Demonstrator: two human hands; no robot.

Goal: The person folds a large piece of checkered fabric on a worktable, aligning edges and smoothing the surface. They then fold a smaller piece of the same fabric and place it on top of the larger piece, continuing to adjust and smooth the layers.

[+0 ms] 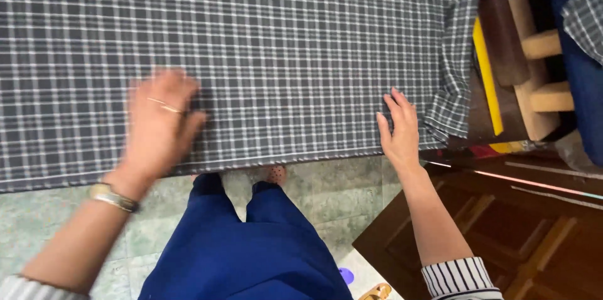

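A dark grey cloth with a white check pattern point(270, 42) lies spread flat over a raised surface and fills most of the view. My left hand point(158, 123), blurred and wearing a ring and a wristwatch, presses flat on the cloth near its front edge. My right hand point(399, 132) rests with fingers spread on the cloth's front right part, close to where the cloth bunches and hangs down point(453, 93). Neither hand holds anything.
My blue trousers point(242, 250) and a greenish tiled floor point(342, 190) show below the cloth's edge. At right stand dark wooden furniture point(502, 231), a wooden piece with pegs point(534, 80), a yellow strip point(487, 80) and more checked cloth point(587, 11).
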